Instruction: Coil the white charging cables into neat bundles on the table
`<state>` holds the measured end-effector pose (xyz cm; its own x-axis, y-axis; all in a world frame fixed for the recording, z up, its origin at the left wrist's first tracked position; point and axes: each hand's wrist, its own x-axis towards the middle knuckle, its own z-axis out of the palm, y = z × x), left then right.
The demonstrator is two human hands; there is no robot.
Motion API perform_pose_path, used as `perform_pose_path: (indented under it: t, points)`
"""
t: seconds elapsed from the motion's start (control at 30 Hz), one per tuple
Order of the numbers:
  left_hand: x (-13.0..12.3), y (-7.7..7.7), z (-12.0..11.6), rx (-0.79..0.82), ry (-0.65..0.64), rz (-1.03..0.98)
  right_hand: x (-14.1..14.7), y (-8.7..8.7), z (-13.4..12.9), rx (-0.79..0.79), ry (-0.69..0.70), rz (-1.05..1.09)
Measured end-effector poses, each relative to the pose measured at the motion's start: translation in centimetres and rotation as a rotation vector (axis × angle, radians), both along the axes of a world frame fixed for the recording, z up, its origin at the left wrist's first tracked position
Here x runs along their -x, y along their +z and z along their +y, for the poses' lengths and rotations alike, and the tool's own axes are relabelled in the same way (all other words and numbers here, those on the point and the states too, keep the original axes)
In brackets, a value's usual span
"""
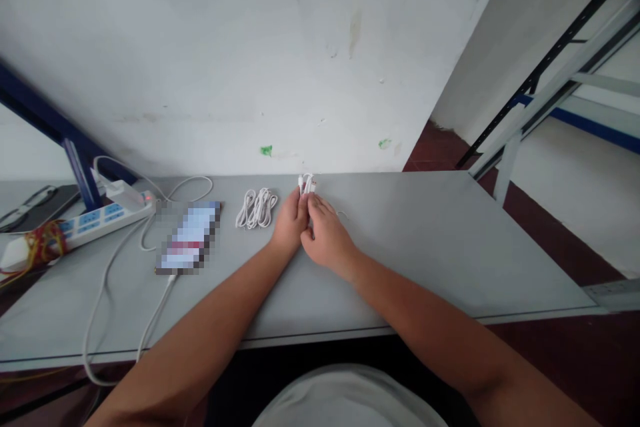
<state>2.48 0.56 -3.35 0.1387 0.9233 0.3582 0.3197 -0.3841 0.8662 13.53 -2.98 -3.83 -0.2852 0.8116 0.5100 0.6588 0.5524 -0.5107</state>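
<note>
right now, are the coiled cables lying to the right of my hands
No, the coiled cables lie left of the left hand, which holds another white cable with the right hand.

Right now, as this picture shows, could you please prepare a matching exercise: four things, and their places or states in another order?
Things:
1. Power strip
2. Phone
3. Coiled white cables
4. White cable with two visible plugs

Places or states:
A. On the table, between phone and left hand
B. Held between left hand and right hand
C. Red and yellow cord around one end
D. Lit screen

Pairs: 1-C, 2-D, 3-A, 4-B
</note>
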Motion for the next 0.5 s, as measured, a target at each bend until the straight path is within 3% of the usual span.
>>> perform_pose_path:
  t: [0.3,0.5]
  points:
    - [0.05,0.99,-0.62,0.009,-0.148,0.047,-0.48,0.53,0.14,-0.043,-0.09,0.107]
    - [0.04,0.57,-0.36,-0.015,-0.182,0.056,-0.67,0.48,0.35,-0.013,-0.1,0.172]
